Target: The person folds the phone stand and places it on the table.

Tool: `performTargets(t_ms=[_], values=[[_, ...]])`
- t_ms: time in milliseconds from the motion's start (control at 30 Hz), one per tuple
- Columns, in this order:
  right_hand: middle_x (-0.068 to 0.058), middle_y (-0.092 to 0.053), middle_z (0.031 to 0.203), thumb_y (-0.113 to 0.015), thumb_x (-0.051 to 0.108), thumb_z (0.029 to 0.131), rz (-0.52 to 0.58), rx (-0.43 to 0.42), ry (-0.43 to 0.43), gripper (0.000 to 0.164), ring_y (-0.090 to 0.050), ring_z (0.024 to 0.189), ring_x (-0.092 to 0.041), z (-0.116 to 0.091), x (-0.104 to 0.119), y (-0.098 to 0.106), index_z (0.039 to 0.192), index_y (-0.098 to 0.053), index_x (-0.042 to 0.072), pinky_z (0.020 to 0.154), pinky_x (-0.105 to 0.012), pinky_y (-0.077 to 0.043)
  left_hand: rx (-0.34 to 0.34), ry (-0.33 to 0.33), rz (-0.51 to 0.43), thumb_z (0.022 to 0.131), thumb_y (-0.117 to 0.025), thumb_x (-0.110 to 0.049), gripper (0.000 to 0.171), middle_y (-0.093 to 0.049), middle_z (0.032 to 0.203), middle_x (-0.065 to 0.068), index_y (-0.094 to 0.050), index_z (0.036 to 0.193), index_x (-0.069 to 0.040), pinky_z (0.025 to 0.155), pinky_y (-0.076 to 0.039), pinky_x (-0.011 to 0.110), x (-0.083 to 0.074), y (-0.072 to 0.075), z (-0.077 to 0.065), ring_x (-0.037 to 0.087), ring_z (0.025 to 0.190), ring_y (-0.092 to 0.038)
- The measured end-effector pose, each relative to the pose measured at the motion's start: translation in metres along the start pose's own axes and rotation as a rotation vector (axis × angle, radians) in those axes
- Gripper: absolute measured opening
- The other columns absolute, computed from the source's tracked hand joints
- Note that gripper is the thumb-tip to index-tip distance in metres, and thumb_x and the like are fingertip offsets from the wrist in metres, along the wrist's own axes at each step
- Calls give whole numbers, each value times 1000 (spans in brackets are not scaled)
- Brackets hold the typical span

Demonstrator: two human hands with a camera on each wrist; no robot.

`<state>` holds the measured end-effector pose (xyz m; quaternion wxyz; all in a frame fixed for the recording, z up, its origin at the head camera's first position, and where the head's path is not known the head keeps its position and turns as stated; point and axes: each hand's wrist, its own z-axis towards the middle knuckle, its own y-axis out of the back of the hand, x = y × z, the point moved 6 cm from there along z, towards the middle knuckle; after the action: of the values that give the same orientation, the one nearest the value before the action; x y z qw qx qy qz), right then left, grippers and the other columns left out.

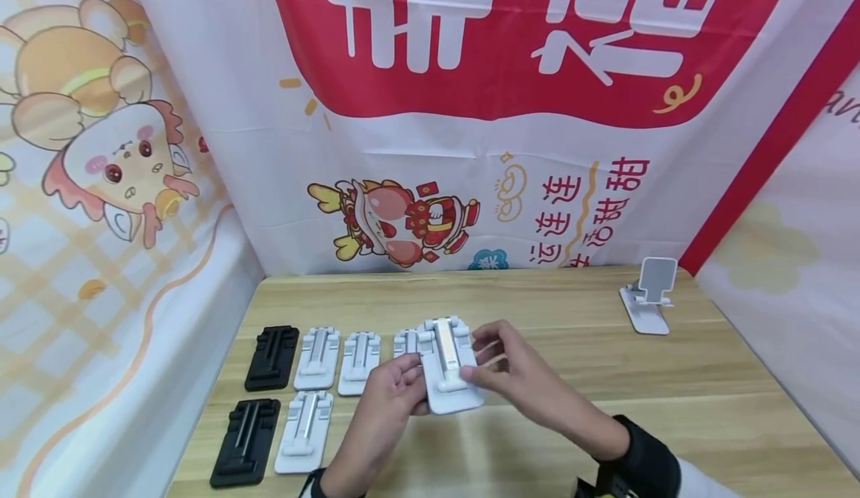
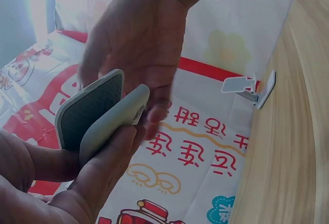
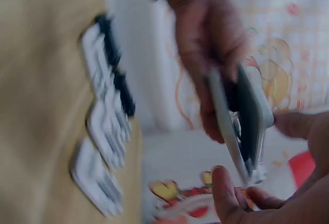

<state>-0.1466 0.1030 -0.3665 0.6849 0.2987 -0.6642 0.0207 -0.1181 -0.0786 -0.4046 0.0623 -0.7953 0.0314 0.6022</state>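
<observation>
A white folding phone stand (image 1: 449,367) is held above the table between both hands. My left hand (image 1: 393,390) grips its left edge, thumb in front and fingers behind. On its right side, my right hand (image 1: 513,371) has the thumb on the front face and the other fingers bent by the edge. Seen from the side in the left wrist view, the phone stand (image 2: 110,116) has two plates with grey inner pads standing slightly apart. In the blurred right wrist view, the right hand (image 3: 288,183) has its thumb against one plate and a fingertip by the hinge end.
White folded phone stands (image 1: 317,358) and black folded ones (image 1: 272,358) lie in two rows on the table's left. An unfolded white stand (image 1: 648,296) stands at the back right. Printed cloth (image 1: 430,139) hangs behind the wooden table (image 1: 605,408).
</observation>
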Motion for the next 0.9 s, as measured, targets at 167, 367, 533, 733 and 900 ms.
performTargets(t_ms=[167, 367, 533, 733, 900], values=[[-17, -65, 119, -60, 25, 104, 344, 207, -170, 48, -66, 103, -20, 3, -16, -4, 137, -48, -9, 90, -32, -59, 44, 3, 1, 102, -58, -9, 49, -67, 133, 23, -45, 145, 10, 82, -64, 30, -1, -4, -3, 25, 109, -74], [-11, -68, 112, -56, 18, 105, 402, 259, -142, 40, -70, 97, -19, 0, -19, -6, 132, -52, -12, 88, -33, -61, 136, -36, -37, 104, -52, -8, 46, -69, 129, 24, -45, 144, 13, 81, -64, 30, -2, -9, -7, 23, 102, -75], [-12, -67, 113, -55, 18, 105, 392, 259, -145, 40, -69, 98, -19, 0, -19, -6, 132, -52, -12, 89, -34, -61, 172, -57, -52, 104, -51, -8, 47, -67, 130, 26, -44, 144, 15, 82, -64, 29, -4, -8, -9, 23, 103, -75], [-14, -65, 116, -55, 20, 106, 377, 245, -183, 42, -68, 100, -20, 0, -22, -3, 135, -50, -10, 90, -34, -60, 247, -35, -145, 106, -42, -14, 50, -67, 128, 29, -39, 147, 16, 91, -63, 34, -6, -4, -10, 22, 103, -75], [-16, -64, 119, -57, 21, 105, 367, 245, -198, 44, -68, 101, -20, -1, -24, 0, 137, -49, -9, 92, -35, -60, 182, -25, -70, 107, -51, -32, 55, -74, 113, 20, -50, 139, 13, 86, -64, 37, -7, -5, -6, 22, 95, -76]])
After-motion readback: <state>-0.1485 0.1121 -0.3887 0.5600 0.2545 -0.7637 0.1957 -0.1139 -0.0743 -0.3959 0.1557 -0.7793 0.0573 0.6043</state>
